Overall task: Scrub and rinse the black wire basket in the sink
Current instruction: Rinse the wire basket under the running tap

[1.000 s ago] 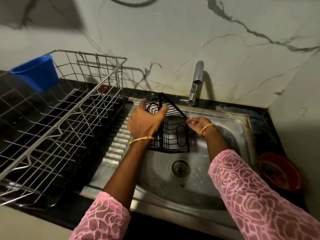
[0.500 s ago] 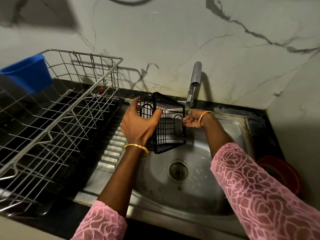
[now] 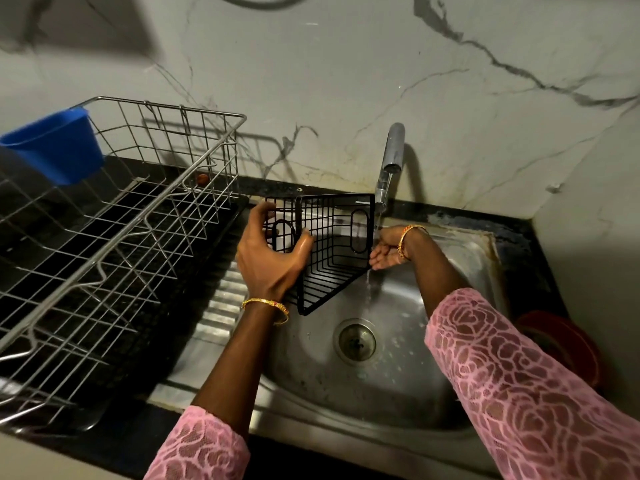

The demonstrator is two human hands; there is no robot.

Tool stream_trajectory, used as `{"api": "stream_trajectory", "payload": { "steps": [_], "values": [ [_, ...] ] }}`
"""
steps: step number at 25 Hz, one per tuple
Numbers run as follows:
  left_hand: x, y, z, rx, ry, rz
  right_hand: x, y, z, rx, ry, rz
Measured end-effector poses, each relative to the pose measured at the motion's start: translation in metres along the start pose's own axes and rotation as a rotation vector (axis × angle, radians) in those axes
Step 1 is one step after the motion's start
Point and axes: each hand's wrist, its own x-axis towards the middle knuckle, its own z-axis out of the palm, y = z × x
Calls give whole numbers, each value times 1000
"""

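The black wire basket [image 3: 332,247] is held tilted above the steel sink [image 3: 460,368], its open side facing me. My left hand [image 3: 270,258] grips its left end, thumb hooked over the front wires and fingers behind. My right hand [image 3: 388,249] is at the basket's right end, palm up under the thin stream of water from the tap [image 3: 391,157]; its fingers are partly hidden behind the wires, and water runs off it into the sink.
A large steel dish rack [image 3: 114,244] with a blue plastic cup [image 3: 55,143] hooked on it fills the counter on the left. The drain [image 3: 356,341] sits mid-sink. A red bowl [image 3: 568,344] stands at the right. The marble wall is close behind.
The basket has been lifted and turned, its right end swung toward the tap. My right hand went from below the stream to the basket's right end, under the water.
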Motion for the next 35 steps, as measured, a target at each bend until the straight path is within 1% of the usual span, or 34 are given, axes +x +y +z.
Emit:
{"api": "stream_trajectory", "payload": {
  "steps": [2, 3, 4, 5, 6, 7, 8, 9, 10, 11, 13, 15, 17, 20, 22, 24, 26, 27, 28, 29, 30, 32, 33, 34, 35],
  "values": [
    [-1, -8, 0, -66, 30, 3, 0, 0, -2, 15, 56, -35],
    [-2, -15, 0, -116, 57, -32, -1, 1, -5, 1, 97, -52],
    [-3, -21, 1, -176, 93, -96, -4, 2, -9, -33, 149, -96],
    [-3, -28, 2, -241, 132, -180, -5, 5, -13, -119, 226, -168],
    [-4, -34, 2, -302, 152, -275, -7, 8, -18, -217, 315, -243],
    [-5, -39, 3, -352, 148, -366, -8, 11, -22, -257, 384, -318],
    [-7, -41, 3, -385, 133, -457, -7, 15, -27, -200, 377, -353],
    [-11, -44, 5, -411, 120, -542, -8, 19, -29, -65, 318, -345],
    [-16, -46, 6, -446, 117, -622, -11, 24, -32, 53, 231, -306],
    [-22, -49, 8, -488, 115, -692, -12, 29, -34, 116, 134, -264],
    [-32, -54, 10, -575, 80, -828, -16, 39, -42, 113, 19, -210],
    [-43, -60, 11, -630, -44, -940, -22, 47, -50, 30, -41, -203],
    [-53, -69, 14, -693, -162, -1018, -26, 47, -57, -33, -23, -215],
    [-61, -76, 26, -837, -279, -1157, -39, 44, -63, -95, 145, -290],
    [-60, -79, 37, -840, -371, -1218, -47, 43, -65, -64, 240, -391],
    [-56, -81, 46, -730, -526, -1293, -52, 47, -66, -96, 345, -507],
    [-52, -84, 53, -527, -700, -1377, -58, 58, -66, -194, 518, -669],
    [-49, -81, 56, -444, -725, -1443, -61, 66, -62, -234, 611, -780],
    [-45, -82, 61, -422, -695, -1508, -64, 75, -56, -278, 676, -902],
    [-40, -79, 66, -449, -641, -1553, -66, 86, -49, -348, 712, -1014],
    [-35, -73, 71, -536, -585, -1596, -65, 97, -41, -449, 750, -1088],
    [-30, -62, 84, -798, -486, -1691, -68, 118, -25, -656, 855, -1119],
    [-28, -53, 90, -923, -425, -1699, -68, 128, -19, -705, 891, -1134],
    [-27, -42, 95, -1002, -356, -1666, -69, 135, -13, -714, 908, -1175],
    [-26, -36, 99, -1028, -266, -1617, -69, 142, -6, -675, 909, -1221]
  ]
}}
